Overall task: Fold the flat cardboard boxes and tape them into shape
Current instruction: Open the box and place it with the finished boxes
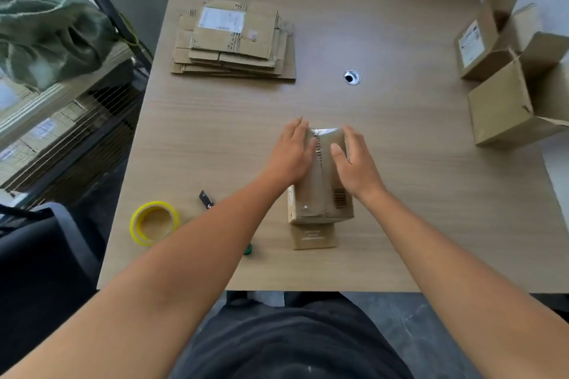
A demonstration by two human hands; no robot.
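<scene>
Wood-grain counter (400,194) runs away from you, with a window and a green cloth off its left edge. Nearest you, close to the near edge and toward the left, lie the yellow tape roll (154,222), a small dark tool (205,199) just beyond it, and a green object (248,249) half hidden by your forearm.

Near the middle of the counter stands the box in work (320,191). One flap (313,235) lies out flat on the counter at its near end. Your left hand (289,157) lies flat and spread along the left of its top; your right hand (357,160) lies flat along the right, thumb resting on the cardboard. Neither hand grips anything; both are pressing down. Between them runs the centre seam, and shiny tape shows at the far end and at the near end of the top, so you seem to be smoothing tape on a face already closed.

Farther off, toward the far left corner, a stack of flat boxes (234,40) waits, several deep, so much of the job is left. At the right edge sit the folded boxes (508,71), at least three, some with flaps open. By my reckoning you are a few boxes in, with more ahead than behind.
</scene>
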